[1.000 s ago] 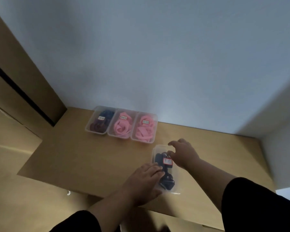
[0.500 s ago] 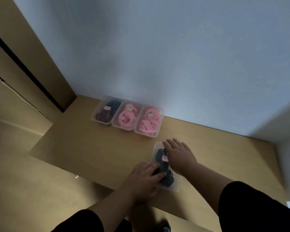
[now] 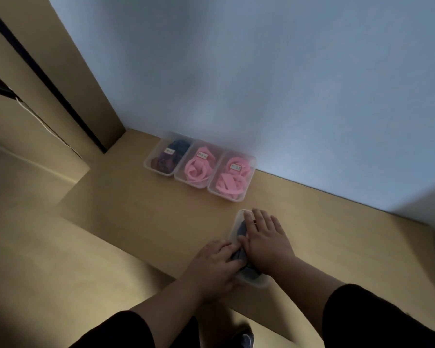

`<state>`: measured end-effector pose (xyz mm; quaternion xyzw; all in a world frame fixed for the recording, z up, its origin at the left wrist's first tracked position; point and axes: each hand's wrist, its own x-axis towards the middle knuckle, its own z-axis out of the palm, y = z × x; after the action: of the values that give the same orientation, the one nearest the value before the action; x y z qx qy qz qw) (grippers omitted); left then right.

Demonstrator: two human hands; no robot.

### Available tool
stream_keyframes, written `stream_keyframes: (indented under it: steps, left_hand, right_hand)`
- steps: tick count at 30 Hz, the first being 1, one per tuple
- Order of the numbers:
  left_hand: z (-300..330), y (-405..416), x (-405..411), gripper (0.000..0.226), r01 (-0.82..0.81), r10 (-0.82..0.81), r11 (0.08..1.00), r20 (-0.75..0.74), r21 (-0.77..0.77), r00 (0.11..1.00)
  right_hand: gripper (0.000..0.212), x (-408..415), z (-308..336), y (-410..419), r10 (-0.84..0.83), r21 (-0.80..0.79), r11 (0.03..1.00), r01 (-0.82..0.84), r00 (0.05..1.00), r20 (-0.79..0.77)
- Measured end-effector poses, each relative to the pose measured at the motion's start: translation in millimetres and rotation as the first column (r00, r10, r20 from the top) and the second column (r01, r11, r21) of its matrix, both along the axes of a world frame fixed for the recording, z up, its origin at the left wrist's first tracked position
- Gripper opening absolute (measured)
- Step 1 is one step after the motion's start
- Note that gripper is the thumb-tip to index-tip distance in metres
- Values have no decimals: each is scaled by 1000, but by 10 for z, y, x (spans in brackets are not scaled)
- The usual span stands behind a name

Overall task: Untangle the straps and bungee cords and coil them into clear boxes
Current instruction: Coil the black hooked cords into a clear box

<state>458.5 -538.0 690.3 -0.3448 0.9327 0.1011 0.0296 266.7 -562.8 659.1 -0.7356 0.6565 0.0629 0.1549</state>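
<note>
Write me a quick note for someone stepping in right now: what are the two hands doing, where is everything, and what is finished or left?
Right hand: flat, fingers spread, pressing down on the dark straps in the near clear box.
Left hand: resting on that box's near left side, fingers on the straps.
Against the wall, a row of three clear boxes: one with dark cords, two with pink straps, each labelled.
Done: those three look filled.
Left: probably settling this last coil and moving the box into the row. No loose straps show on the table.
</note>
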Motion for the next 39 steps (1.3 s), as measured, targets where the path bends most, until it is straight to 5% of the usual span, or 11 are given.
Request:
stream_keyframes:
  steps: [16, 23, 24, 26, 28, 29, 35, 39]
  left_hand:
    - [-257, 137, -15, 63, -220, 258, 962, -275, 162, 926]
    - [-312, 188, -2, 85, -320, 378, 880, -110, 350, 919]
    - [-313, 215, -24, 89, -425, 497, 820, -110, 384, 861]
    - [-284, 210, -51, 86, -667, 788, 545, -39, 508, 614]
    - [-245, 190, -69, 59, -729, 911, 226, 125, 646, 393]
    - [-254, 190, -74, 50, -695, 921, 137, 168, 705, 351]
    - [-240, 107, -63, 23, -679, 971, 102, 75, 727, 225]
    - [-218, -63, 35, 22, -790, 981, 142, 21, 596, 192]
  right_hand:
    - [76, -8, -127, 48, -24, -124, 992, 25, 1000, 16]
    - [55, -59, 28, -146, -97, -133, 985, 107, 992, 84]
    - [51, -74, 39, -169, -118, -136, 982, 132, 988, 104]
    - [44, -94, 44, -178, -190, -139, 968, 211, 970, 150]
    - [41, -106, 38, -147, -278, -118, 946, 303, 942, 189]
    - [40, -106, 27, -130, -314, -101, 935, 339, 927, 205]
    - [20, -156, -14, -117, -444, -38, 868, 495, 808, 387]
    - [25, -265, -5, -130, -617, 208, 750, 628, 550, 563]
